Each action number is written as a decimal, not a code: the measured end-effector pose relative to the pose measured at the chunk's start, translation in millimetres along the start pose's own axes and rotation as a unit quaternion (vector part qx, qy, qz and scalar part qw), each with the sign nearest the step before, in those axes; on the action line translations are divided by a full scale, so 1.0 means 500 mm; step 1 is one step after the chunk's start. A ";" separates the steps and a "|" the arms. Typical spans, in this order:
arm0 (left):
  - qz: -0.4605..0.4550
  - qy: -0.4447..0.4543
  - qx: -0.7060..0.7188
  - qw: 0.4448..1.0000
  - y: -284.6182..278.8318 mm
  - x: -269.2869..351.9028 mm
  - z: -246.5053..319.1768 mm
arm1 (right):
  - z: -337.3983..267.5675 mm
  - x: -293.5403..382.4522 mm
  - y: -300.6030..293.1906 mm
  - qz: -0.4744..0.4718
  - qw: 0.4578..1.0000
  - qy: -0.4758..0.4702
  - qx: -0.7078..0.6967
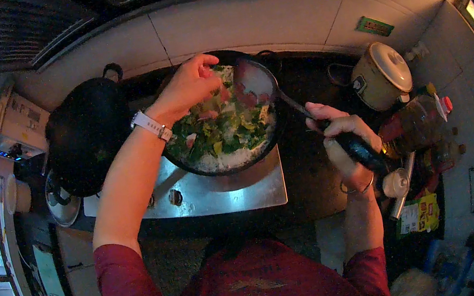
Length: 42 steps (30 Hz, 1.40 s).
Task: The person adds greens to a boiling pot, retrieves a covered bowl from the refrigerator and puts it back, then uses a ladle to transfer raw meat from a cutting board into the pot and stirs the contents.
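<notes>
A dark pan (206,170) sits on a stainless-steel gas stove (244,197). Inside it are chopped leafy greens (213,140) with pinkish pieces among them and whitish liquid or foam around the edge. My left hand (196,81) hovers over the pan's far left part, its fingers curled together; whether anything is between them is hidden. In my right hand (344,137) is the black handle (359,151) of a metal ladle (254,79). The ladle's wide bowl is above the pan's right far side, tilted and shiny.
A black wok (85,133) stands left of the pan, with a glass lid (63,204) beside it. On the right are a rice cooker (381,75), a large oil bottle (415,123), a small lidded jar (395,183) and a yellow packet (428,212). The tiled wall (238,25) rises behind.
</notes>
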<state>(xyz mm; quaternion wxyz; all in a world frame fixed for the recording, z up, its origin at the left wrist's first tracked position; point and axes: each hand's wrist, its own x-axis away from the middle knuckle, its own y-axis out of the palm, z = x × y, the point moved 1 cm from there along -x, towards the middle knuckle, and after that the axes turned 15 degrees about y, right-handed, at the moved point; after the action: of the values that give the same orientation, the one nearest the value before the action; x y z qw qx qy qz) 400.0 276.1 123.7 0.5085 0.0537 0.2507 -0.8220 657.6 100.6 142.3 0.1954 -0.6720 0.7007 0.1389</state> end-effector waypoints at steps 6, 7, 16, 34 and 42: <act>-0.023 0.028 0.020 0.999 -0.011 0.004 0.021 | -0.008 -0.017 0.030 -0.082 0.980 -0.084 0.159; -0.021 0.029 0.001 0.999 -0.014 0.004 0.028 | -0.028 -0.018 0.035 -0.088 0.980 -0.069 0.166; 0.008 0.005 0.015 1.000 -0.012 0.003 0.031 | -0.037 -0.025 0.044 -0.059 0.982 -0.059 0.168; -0.010 -0.104 0.054 0.993 0.024 -0.016 -0.008 | -0.023 0.021 0.011 0.011 0.996 0.054 -0.072; -0.036 -0.144 0.125 0.981 0.016 -0.009 -0.024 | -0.055 0.016 0.012 -0.085 0.988 -0.072 0.104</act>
<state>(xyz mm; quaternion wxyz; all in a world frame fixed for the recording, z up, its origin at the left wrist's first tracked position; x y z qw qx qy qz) 406.9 282.5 112.2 0.4985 -0.0108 0.0718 -0.8638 649.3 81.2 162.4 0.3253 -0.6931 0.6360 0.0962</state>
